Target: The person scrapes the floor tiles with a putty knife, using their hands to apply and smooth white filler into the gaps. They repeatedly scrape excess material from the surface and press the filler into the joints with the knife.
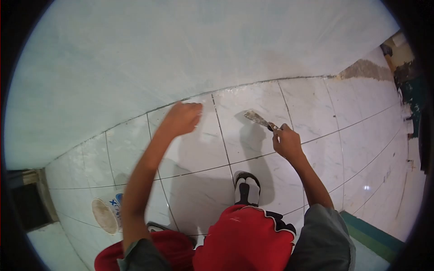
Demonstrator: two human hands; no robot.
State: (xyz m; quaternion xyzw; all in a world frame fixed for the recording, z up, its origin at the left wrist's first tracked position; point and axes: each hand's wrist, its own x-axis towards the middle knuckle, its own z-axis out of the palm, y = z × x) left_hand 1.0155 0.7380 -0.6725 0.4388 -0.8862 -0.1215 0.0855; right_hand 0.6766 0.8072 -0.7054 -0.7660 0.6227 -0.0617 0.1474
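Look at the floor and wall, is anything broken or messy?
Yes. At the far right, where the tiled floor meets the wall, a rough brown patch shows, as if the surface is bare there. The scraper in the right hand has a smeared, dirty blade. The left hand rests near the wall's base.

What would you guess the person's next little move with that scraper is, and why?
Probably lowering the putty knife to the tiled floor. The right hand grips its handle with the blade raised just above the tiles, while the left hand reaches toward the wall.
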